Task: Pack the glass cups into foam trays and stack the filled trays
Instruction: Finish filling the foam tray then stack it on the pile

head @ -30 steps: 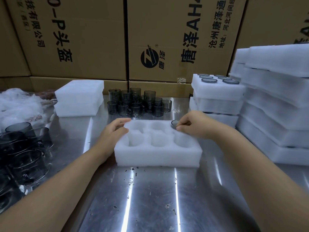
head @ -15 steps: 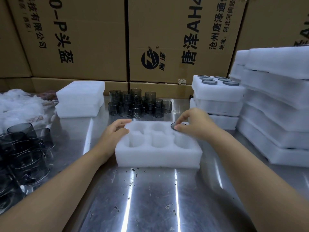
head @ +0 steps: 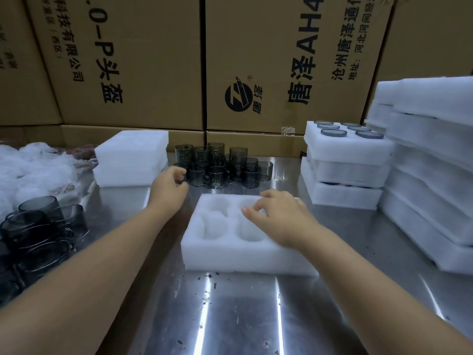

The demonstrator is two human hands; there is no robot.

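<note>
Centre of the frame: a white foam tray (head: 245,257) lying flat on the steel table (head: 230,316), four round pockets showing bare, its right-hand part covered. Over that right part, the right hand (head: 281,216), palm down, fingers relaxed and pointing toward frame left, gripping nothing that shows, fingertips above the upper middle pocket. Cannot tell what sits in the pockets beneath the palm.

Just to the upper left of the tray, the left hand (head: 169,187), clear of the foam, fingers loosely curled with nothing seen inside them, knuckles right beside the nearest of the loose glass cups (head: 220,167). Cannot tell whether touching or only close. Those cups: dark smoky glass with handles, upright, clustered at upper centre in front of the cardboard boxes (head: 128,60) filling the top of the frame.

Right of centre, a stack of three filled trays (head: 345,160), with dark cup rims (head: 330,131) showing in the pockets of the top one. At the far right edge, a taller pile of foam trays (head: 430,175), just beside that stack. Upper left of centre, two plain foam blocks (head: 130,160), one on the other, close to the left hand. At the left edge, more dark cups (head: 38,226) heaped together, some on their sides, and above them a mound of white netting (head: 33,165)
</note>
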